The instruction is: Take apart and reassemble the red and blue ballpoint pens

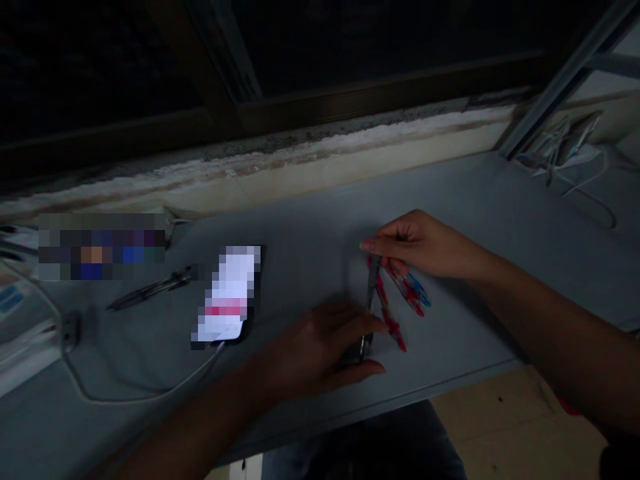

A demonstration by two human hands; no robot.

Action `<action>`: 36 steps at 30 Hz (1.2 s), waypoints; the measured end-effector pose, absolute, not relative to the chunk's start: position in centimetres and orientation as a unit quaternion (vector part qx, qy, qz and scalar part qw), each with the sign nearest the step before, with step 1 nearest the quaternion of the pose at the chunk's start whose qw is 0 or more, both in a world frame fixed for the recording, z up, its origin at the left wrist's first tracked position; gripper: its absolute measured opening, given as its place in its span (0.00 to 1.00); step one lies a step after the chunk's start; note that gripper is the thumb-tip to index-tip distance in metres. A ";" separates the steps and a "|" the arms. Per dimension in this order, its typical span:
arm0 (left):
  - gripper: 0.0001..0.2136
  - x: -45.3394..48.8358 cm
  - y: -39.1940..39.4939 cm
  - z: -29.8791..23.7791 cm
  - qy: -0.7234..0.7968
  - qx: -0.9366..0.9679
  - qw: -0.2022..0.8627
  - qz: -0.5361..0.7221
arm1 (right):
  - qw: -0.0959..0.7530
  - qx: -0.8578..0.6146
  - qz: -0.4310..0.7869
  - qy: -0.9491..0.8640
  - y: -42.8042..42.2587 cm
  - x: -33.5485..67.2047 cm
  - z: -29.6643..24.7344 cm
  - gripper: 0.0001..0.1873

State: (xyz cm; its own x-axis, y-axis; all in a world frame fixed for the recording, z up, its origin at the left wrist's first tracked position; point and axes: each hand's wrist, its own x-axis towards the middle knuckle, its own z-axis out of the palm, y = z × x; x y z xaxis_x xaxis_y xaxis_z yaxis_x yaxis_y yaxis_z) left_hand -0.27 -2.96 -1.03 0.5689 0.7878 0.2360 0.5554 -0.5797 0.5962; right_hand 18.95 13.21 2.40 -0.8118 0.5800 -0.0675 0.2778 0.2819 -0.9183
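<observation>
My right hand (425,245) is closed round a bunch of red and blue pens (403,287) that slant down onto the grey table (310,227). My left hand (325,347) lies low on the table just left of them, its fingers pinched on a dark pen (369,313) that stands almost upright between the two hands. The light is dim and the pen tips are hard to make out.
A lit phone (230,293) lies left of my hands with a white cable (125,397) running from it. Dark pens (150,288) lie further left. Loose papers (20,333) sit at the far left, packets and cord (565,150) at the back right. A window sill (300,150) runs behind.
</observation>
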 end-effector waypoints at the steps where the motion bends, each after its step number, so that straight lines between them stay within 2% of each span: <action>1: 0.11 -0.2 -3.0 -1.1 0.394 0.855 0.240 0.238 | 0.141 -0.263 0.535 -0.791 13.1 18.9 2.4 0.28; 4: 0.08 -0.2 -3.1 -1.2 0.402 0.862 0.216 0.220 | 0.144 -0.242 0.538 -0.795 12.7 18.7 2.4 0.28; 10: 0.12 -0.1 -3.3 -1.1 0.367 0.881 0.165 0.247 | 0.118 -0.235 0.551 -0.792 12.4 18.4 2.4 0.27; 16: 0.08 0.0 -3.4 -1.0 0.372 0.884 0.100 0.265 | 0.109 -0.246 0.541 -0.797 12.6 18.2 2.2 0.26; 23: 0.13 0.0 -3.2 -1.0 0.354 0.888 0.114 0.270 | 0.098 -0.248 0.556 -0.787 12.3 18.2 2.2 0.25; 31: 0.06 0.1 -3.4 -0.9 0.379 0.880 0.144 0.247 | 0.123 -0.241 0.533 -0.802 12.3 18.2 2.5 0.25; 36: 0.09 0.0 -3.5 -1.0 0.374 0.876 0.172 0.249 | 0.118 -0.237 0.518 -0.813 12.4 18.2 2.3 0.26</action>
State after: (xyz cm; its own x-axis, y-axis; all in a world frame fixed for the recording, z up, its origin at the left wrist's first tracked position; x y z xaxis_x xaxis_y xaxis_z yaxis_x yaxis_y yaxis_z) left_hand 0.03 -3.52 -1.01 0.5952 0.7420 0.3085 0.5703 -0.6606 0.4883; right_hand 18.16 12.41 2.34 -0.8597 0.5080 -0.0536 0.2630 0.3503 -0.8989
